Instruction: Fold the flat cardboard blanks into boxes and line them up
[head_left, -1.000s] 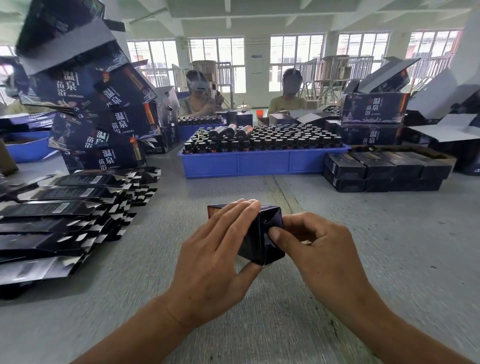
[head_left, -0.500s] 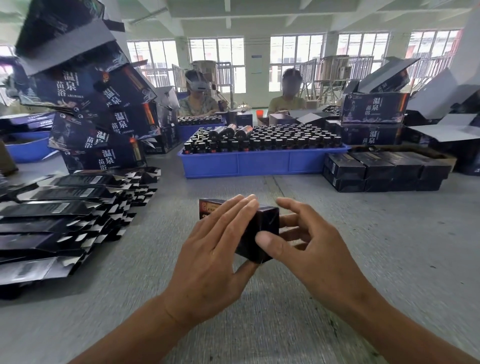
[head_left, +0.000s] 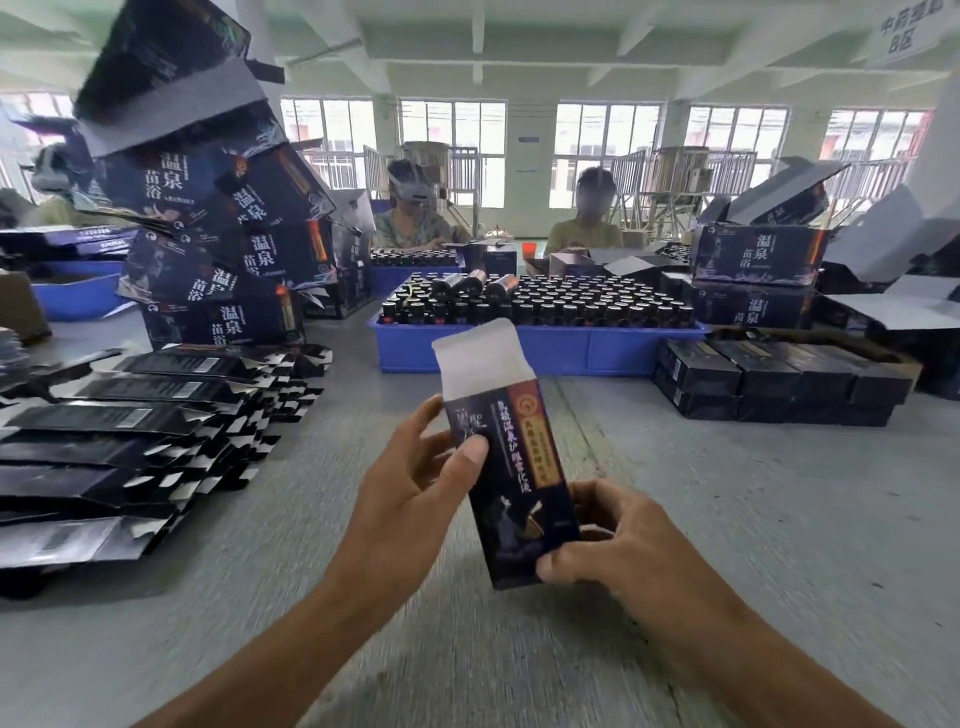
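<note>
Now the left hand (head_left: 415, 488) pinches the upper edge of the dark carton (head_left: 511, 467), thumb on its printed face, while the right hand (head_left: 618, 545) grips its bottom corner. It is held nearly upright above the grey table (head_left: 753, 519), white top flap (head_left: 480, 358) open. With the box apparently formed, the next move calls for tucking that flap or setting it beside the finished boxes (head_left: 774, 382).

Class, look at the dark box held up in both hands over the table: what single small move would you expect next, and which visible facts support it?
Probably tucking the top flap shut. The box is already squared up, its white flap standing open at the far end. The left hand grips its middle and the right hand pinches the near end, so either could slide up to fold it. Then it could join the finished boxes on the right.
</note>
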